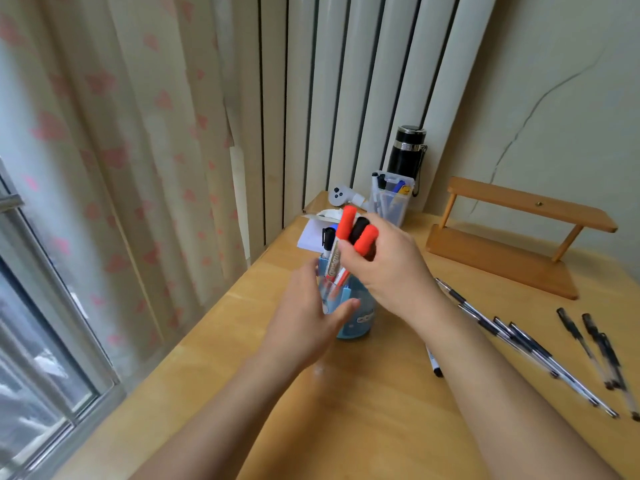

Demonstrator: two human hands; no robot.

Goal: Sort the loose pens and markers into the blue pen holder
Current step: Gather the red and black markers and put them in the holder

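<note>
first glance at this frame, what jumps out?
The red- and black-capped markers bunched in the right hand, centre frame, tips down in the blue pen holder that the left hand grips. Next, the loose pens lying scattered on the wooden table at the right.

Pale wood desk (363, 410), smooth, soft sheen; rack (519, 216): matt wood; blue pen holder (356, 320): smooth plastic; markers (347, 223): matt red, black plastic caps; loose pens (540, 351): clear glossy plastic barrels; flask (407, 152): glossy black, metal band; curtain (121, 133): thin printed cloth.
</note>
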